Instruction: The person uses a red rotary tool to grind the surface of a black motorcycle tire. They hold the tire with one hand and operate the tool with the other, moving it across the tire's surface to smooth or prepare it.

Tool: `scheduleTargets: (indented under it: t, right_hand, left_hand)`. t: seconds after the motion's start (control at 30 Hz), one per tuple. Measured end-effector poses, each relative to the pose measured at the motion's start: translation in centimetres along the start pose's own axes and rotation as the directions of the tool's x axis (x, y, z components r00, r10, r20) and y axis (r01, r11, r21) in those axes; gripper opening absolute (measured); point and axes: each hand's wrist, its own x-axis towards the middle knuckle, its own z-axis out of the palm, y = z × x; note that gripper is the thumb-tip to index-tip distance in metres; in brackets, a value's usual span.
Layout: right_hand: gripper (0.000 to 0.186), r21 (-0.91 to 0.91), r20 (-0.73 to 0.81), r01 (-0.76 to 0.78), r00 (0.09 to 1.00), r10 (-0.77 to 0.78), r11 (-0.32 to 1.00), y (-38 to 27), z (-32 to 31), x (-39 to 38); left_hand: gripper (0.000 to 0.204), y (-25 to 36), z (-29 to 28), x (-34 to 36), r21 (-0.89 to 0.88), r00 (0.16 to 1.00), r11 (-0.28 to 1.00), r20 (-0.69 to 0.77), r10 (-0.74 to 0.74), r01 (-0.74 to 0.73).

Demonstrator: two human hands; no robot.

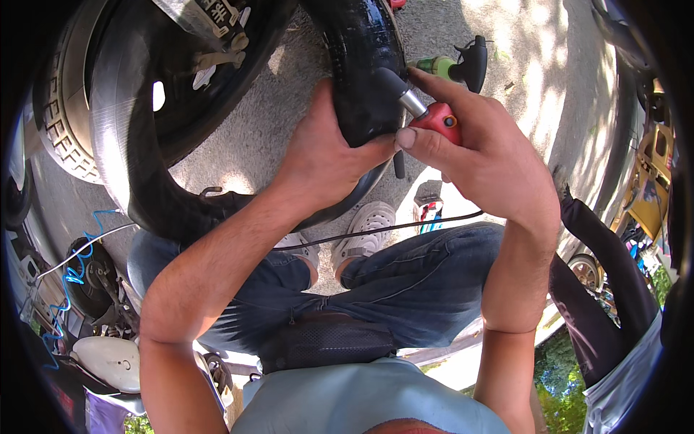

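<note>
My left hand (pixel 322 152) is closed round a shiny black inner tube (pixel 359 40), its thumb stretched toward the tube's right side. My right hand (pixel 484 155) grips a red hand tool (pixel 441 123) with a silver neck (pixel 413 102) and a dark tip (pixel 390 83) that lies against or just over the tube. My right thumb is on the tool's near side, close to my left thumb. The tube loops down to the left, where a small valve stem (pixel 212 189) sticks up. A green bottle (pixel 435 66) with a black trigger top lies beside my right fingers.
A wheel with tyre (pixel 63 119) stands at upper left. My legs and light clogs (pixel 367 230) are below, crossed by a black cord (pixel 401 223). Another person's dark-clad legs (pixel 614 260) are at right, near yellow equipment (pixel 649 181). A blue coiled hose (pixel 74 273) hangs at left.
</note>
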Motion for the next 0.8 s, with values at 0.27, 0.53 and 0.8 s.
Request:
scheduleTargets:
  t: [0.27,0.53,0.8]
  right_hand:
    - [0.068,0.028,0.037,-0.085,0.996,0.084,0.996,-0.7,0.27,0.53]
    - [0.065,-0.043,0.009,-0.023,1.0,0.023,0.999,-0.53,0.71,0.67]
    - [0.061,0.185,0.037,-0.13,0.991,0.125,0.974,-0.13,0.43,0.68]
  left_hand:
    - [0.082,-0.43,-0.03,0.04,0.046,1.0,0.999,0.016,0.005,-0.006]
    - [0.085,-0.44,-0.23,-0.03,0.155,0.999,0.988,0.05,0.018,-0.025]
    - [0.083,-0.59,-0.07,0.15,0.102,0.999,0.995,0.044,0.013,-0.018]
